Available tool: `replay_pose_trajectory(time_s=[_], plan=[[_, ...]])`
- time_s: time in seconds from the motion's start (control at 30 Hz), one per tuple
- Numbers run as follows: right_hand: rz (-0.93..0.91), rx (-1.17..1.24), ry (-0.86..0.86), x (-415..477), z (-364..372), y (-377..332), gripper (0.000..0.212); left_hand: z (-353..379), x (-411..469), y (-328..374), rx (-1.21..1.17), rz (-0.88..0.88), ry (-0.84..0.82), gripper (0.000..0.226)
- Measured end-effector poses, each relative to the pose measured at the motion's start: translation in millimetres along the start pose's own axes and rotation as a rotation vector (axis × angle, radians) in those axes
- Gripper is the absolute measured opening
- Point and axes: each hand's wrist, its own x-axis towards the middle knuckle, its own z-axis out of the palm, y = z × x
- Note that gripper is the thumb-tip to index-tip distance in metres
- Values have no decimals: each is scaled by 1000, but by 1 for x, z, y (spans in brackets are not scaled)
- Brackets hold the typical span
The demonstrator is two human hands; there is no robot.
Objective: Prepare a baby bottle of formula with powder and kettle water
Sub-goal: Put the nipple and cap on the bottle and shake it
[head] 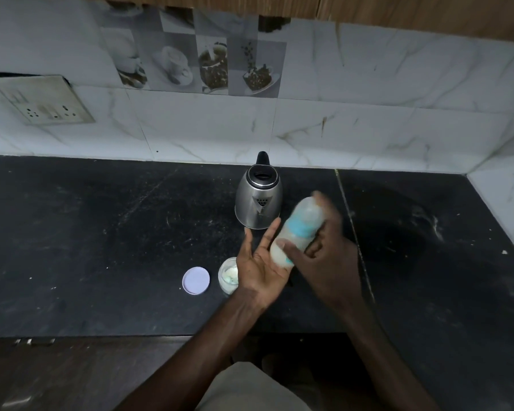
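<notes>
My right hand grips a baby bottle with a blue collar and clear cap, tilted and blurred by motion, with milky liquid in its lower part. My left hand is flat and open, palm up, touching the bottle's base. Just behind the hands stands a steel kettle with a black lid and handle, spout facing me. A small open jar of pale powder stands on the black counter beside my left wrist, partly hidden by it. Its white lid lies flat to the left.
The black stone counter runs to a marble-tiled wall behind and on the right. A socket plate sits on the wall at far left. The counter's front edge is near my body.
</notes>
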Motion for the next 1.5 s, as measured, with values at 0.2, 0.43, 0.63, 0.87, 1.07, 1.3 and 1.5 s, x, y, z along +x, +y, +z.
replay_pose_trajectory(time_s=[0.2,0.43,0.63,0.87,1.07,1.3,1.5], plan=[[97,108,-19,-13,32,4,105,-8,-2,-5,-24,3,-17,83],[58,43,-204,-17,29,29,109,-4,-8,-4,-88,-13,-40,75],[-27,-50,-314,4,6,13,105,-6,-4,-4,-80,-32,-52,79],[-125,321,440,19,-38,-25,108,-14,-2,1,35,19,79,69],[83,-6,17,-19,12,-3,106,-8,1,-10,3,-17,12,75],[105,71,170,-15,27,-8,105,-4,-4,-15,-66,7,-12,73],[105,17,-48,-30,26,16,105,6,-12,-11,-83,-4,-82,66]])
